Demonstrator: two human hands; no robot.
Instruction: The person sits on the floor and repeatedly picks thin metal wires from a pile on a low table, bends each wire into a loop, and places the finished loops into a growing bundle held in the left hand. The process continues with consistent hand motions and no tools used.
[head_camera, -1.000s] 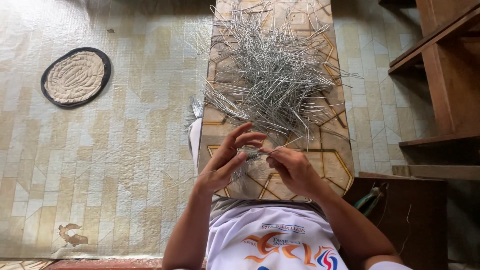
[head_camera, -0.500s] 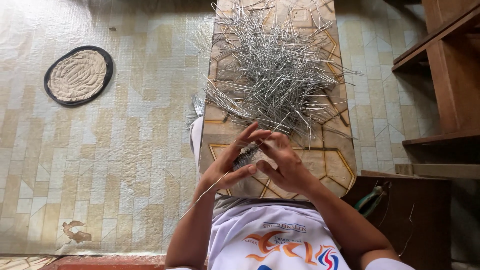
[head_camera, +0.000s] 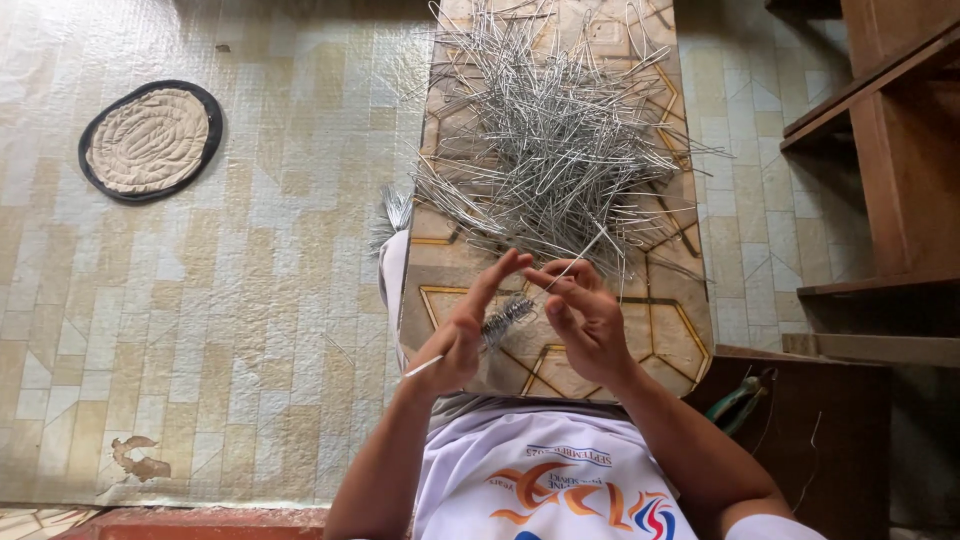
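The palms face away, so the exact grip is hard to read. The left hand (head_camera: 462, 335) seems to pinch a thin, stiff wire (head_camera: 492, 328), fingers closed on it; a dark bristly coil wraps its middle between the two hands. The right hand (head_camera: 583, 318) touches the wire's upper end, fingers loosely curled. Just beyond the fingertips lies a tangled heap of shiny bent wires (head_camera: 555, 140) on a patterned board (head_camera: 670, 330).

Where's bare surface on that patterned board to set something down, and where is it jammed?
Free: the near strip of the board, between the wire pile and the person's body, mostly right of the right hand. Floor left of the board is bare up to the round mat. Crowded: the board's far half, under wires.
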